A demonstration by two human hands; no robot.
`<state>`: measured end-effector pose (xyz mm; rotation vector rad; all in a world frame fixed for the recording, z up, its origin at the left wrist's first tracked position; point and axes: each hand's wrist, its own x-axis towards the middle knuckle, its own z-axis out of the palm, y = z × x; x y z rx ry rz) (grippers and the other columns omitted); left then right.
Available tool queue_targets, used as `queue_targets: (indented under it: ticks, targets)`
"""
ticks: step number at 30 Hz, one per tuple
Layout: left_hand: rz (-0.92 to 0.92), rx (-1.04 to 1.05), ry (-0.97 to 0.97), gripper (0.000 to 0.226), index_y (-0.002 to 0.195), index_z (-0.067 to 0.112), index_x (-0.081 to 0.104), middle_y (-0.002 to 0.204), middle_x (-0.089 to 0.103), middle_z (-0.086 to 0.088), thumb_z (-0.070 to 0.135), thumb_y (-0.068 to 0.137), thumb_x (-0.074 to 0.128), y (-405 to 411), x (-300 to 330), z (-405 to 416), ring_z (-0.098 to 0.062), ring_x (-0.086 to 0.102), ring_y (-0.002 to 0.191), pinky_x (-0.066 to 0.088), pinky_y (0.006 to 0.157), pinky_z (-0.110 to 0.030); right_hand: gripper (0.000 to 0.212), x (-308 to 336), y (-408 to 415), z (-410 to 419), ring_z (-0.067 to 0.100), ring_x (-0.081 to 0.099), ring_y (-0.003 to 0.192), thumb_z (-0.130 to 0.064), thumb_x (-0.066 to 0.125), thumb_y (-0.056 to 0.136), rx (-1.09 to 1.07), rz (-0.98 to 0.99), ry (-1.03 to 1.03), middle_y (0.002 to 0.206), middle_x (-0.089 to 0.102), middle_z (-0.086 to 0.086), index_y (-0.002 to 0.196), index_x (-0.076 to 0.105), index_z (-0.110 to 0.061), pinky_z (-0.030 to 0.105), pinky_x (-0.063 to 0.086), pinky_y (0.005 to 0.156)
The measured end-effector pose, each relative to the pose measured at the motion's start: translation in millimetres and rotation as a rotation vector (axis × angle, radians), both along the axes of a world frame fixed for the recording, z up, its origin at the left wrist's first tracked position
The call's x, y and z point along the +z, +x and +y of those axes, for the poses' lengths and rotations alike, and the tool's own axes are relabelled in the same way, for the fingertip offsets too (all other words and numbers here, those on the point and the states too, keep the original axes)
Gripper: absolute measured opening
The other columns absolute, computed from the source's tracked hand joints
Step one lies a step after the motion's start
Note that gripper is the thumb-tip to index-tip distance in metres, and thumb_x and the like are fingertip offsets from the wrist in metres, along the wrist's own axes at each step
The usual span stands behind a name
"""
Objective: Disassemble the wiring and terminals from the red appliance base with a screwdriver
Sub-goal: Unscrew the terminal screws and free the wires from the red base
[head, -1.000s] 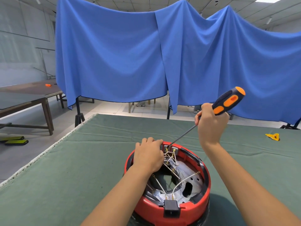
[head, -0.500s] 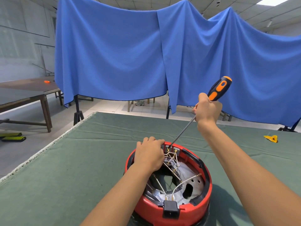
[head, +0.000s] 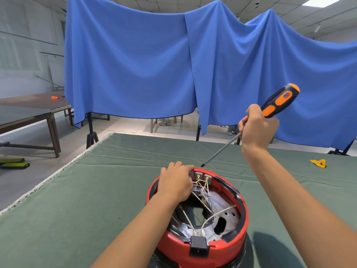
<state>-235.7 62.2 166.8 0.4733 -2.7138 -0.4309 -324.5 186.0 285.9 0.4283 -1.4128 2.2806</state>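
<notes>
Head view: left hand (head: 176, 183) gripped the red base (head: 201, 246) rim; right hand (head: 256, 128) clasped the screwdriver (head: 278, 102), tip poised just beyond terminals (head: 202, 177), needing reseating.

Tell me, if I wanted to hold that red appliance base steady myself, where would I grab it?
Probably by the thick rim of the red appliance base, coming down from above, as the left hand does at its far left edge. The rim looks broad and rounded, and it keeps your fingers clear of the loose wires strung across the open middle and of the screwdriver in the right hand.
</notes>
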Motion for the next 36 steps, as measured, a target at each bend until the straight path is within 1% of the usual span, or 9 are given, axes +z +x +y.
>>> queue_targets:
  ticks: [4, 13, 19, 23, 26, 29, 31, 34, 36]
  targets:
    - [0.008, -0.001, 0.003, 0.048, 0.139, 0.031, 0.044, 0.132, 0.050, -0.001, 0.017, 0.093, 0.037, 0.6, 0.0, 0.6, -0.022, 0.039, 0.122, 0.029, 0.100, -0.038, 0.025, -4.2, 10.3, -4.5, 0.019, 0.031, 0.035, -0.012, 0.052, 0.069, 0.002, 0.114, 0.047, 0.040, 0.027, -0.001, 0.056, 0.031, -0.013, 0.017, 0.026, 0.036]
    - [0.013, -0.001, -0.001, 0.049, 0.140, 0.031, 0.042, 0.133, 0.049, 0.000, 0.017, 0.093, 0.037, 0.6, -0.7, 0.1, -0.021, 0.038, 0.124, 0.028, 0.101, -0.037, 0.025, -22.2, 9.6, -12.3, 0.017, 0.034, 0.036, -0.012, 0.052, 0.070, -0.015, 0.142, 0.139, 0.038, 0.031, -0.007, 0.053, 0.033, -0.015, 0.015, 0.029, 0.036]
    - [0.022, -0.002, 0.009, 0.049, 0.139, 0.031, 0.043, 0.133, 0.049, 0.000, 0.017, 0.092, 0.037, 0.0, -1.3, -0.8, -0.021, 0.039, 0.123, 0.028, 0.101, -0.038, 0.023, -24.3, 8.4, -15.1, 0.022, 0.035, 0.040, -0.014, 0.052, 0.069, -0.020, 0.143, 0.168, 0.042, 0.032, 0.001, 0.053, 0.035, -0.013, 0.016, 0.029, 0.037]
    - [0.024, -0.002, 0.010, 0.049, 0.139, 0.031, 0.043, 0.133, 0.049, 0.000, 0.017, 0.093, 0.039, -0.3, -1.8, -1.1, -0.021, 0.039, 0.123, 0.028, 0.101, -0.038, 0.022, -23.9, 8.3, -19.3, 0.029, 0.040, 0.048, -0.023, 0.052, 0.068, -0.067, 0.161, 0.305, 0.050, 0.038, 0.014, 0.056, 0.038, -0.011, 0.033, 0.038, 0.046]
    - [0.027, -0.003, 0.008, 0.048, 0.139, 0.031, 0.043, 0.133, 0.049, 0.000, 0.018, 0.093, 0.039, -0.5, -1.8, -1.3, -0.021, 0.039, 0.123, 0.028, 0.101, -0.038, 0.025, -19.3, 12.3, -23.6, 0.028, 0.047, 0.048, -0.030, 0.051, 0.067, -0.102, 0.143, 0.413, 0.051, 0.042, 0.015, 0.055, 0.039, -0.012, 0.043, 0.048, 0.053]
    - [0.029, -0.006, 0.008, 0.048, 0.139, 0.031, 0.042, 0.133, 0.048, 0.000, 0.018, 0.093, 0.040, -0.7, -2.4, -1.4, -0.021, 0.038, 0.123, 0.027, 0.101, -0.038, 0.023, -14.9, 14.3, -27.6, 0.016, 0.050, 0.035, -0.024, 0.052, 0.069, 0.026, 0.144, 0.367, 0.050, 0.042, 0.020, 0.058, 0.044, -0.005, 0.035, 0.049, 0.048]
    - [0.028, -0.005, 0.008, 0.049, 0.139, 0.031, 0.042, 0.133, 0.048, 0.001, 0.018, 0.092, 0.040, -1.2, -2.8, -1.8, -0.021, 0.038, 0.124, 0.027, 0.101, -0.038, 0.024, -12.8, 13.9, -28.5, 0.017, 0.049, 0.033, -0.019, 0.051, 0.071, 0.103, 0.131, 0.361, 0.045, 0.046, 0.023, 0.055, 0.043, -0.005, 0.025, 0.044, 0.042]
    - [0.036, -0.004, 0.012, 0.049, 0.139, 0.032, 0.042, 0.133, 0.049, 0.002, 0.018, 0.092, 0.039, -2.4, -3.1, -2.3, -0.020, 0.038, 0.123, 0.027, 0.100, -0.037, 0.032, -9.3, 10.0, -27.8, 0.018, 0.038, 0.031, -0.008, 0.054, 0.079, 0.253, 0.113, 0.353, 0.036, 0.041, 0.003, 0.051, 0.039, -0.012, 0.021, 0.036, 0.037]
    - [0.037, -0.003, 0.013, 0.048, 0.139, 0.032, 0.042, 0.132, 0.049, 0.002, 0.018, 0.093, 0.039, -2.4, -2.9, -2.8, -0.020, 0.039, 0.122, 0.028, 0.100, -0.037, 0.036, -7.2, 7.8, -28.3, 0.016, 0.028, 0.033, -0.006, 0.056, 0.081, 0.313, 0.071, 0.340, 0.038, 0.034, -0.001, 0.053, 0.033, -0.015, 0.019, 0.029, 0.038]
